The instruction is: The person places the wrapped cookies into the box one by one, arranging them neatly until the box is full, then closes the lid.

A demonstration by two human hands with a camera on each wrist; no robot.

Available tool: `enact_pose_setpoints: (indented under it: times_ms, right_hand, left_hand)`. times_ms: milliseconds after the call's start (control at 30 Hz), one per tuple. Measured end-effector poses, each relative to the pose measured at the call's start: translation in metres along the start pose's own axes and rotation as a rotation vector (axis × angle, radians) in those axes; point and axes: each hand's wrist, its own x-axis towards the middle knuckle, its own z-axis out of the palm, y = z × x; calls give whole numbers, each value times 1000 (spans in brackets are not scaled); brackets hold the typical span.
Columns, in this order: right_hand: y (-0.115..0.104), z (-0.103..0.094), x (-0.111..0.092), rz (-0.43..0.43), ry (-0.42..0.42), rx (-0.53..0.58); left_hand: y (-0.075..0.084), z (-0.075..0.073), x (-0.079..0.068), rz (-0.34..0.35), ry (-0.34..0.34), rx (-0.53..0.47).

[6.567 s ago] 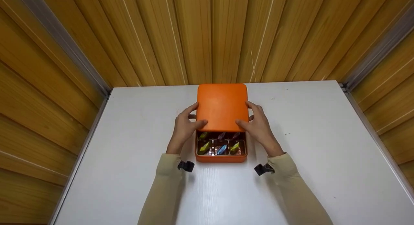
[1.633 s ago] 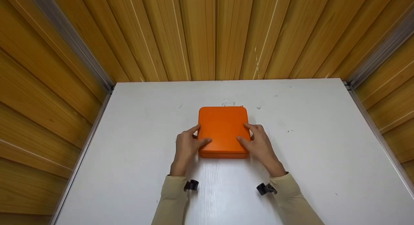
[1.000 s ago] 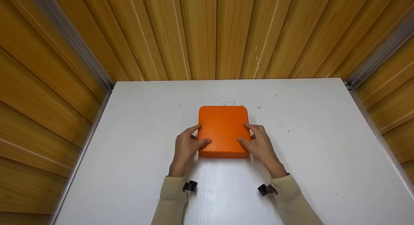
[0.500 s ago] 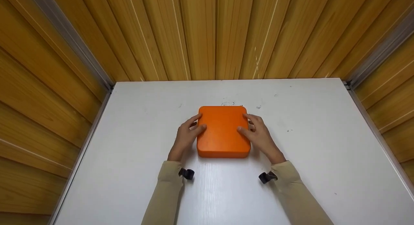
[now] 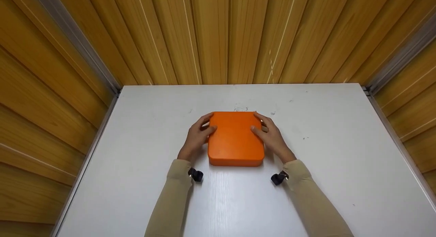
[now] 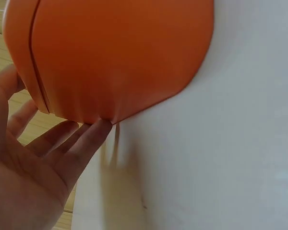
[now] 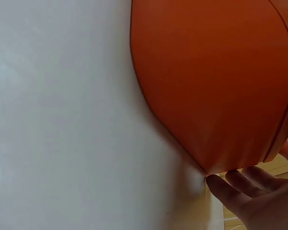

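Note:
An orange lidded box [image 5: 235, 139] lies on the white table, its lid on and its contents hidden. The left wrist view shows a thin seam between the lid [image 6: 19, 40] and the deeper base [image 6: 120, 52]. My left hand [image 5: 197, 136] grips the box's left side toward the far corner, thumb on top and fingers along the wall. Opposite it, my right hand [image 5: 272, 137] holds the right side the same way. In the right wrist view, fingertips [image 7: 216, 184] meet the lower edge of the base [image 7: 206, 81].
Small dark marks [image 5: 241, 109] spot the white table [image 5: 323, 145] behind the box. Yellow wood-look panels [image 5: 211, 35] rise along the back and sides, with grey metal strips [image 5: 78, 35] at the corners. Each sleeved wrist wears a black device [image 5: 196, 175].
Earlier, both hands held the lid over the open box, with wrapped candies showing in compartments. The lid then came down over it. Lately both hands slid along the sides toward the far corners.

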Motion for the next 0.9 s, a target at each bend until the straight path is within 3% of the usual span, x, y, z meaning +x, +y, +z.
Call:
enact_pose_setpoints:
  times_ms: [367,600,900]
  right_hand:
    - [3,-2,5,15,-27,11]
    - [4,-2,5,34,-25,31]
    - [3,0,6,58,-16,15]
  left_hand:
    - [1,-4,2,-46,-4,71]
    - [1,-3,3,-55,-28,69]
    - [2,-3,3,-79,-12,76]
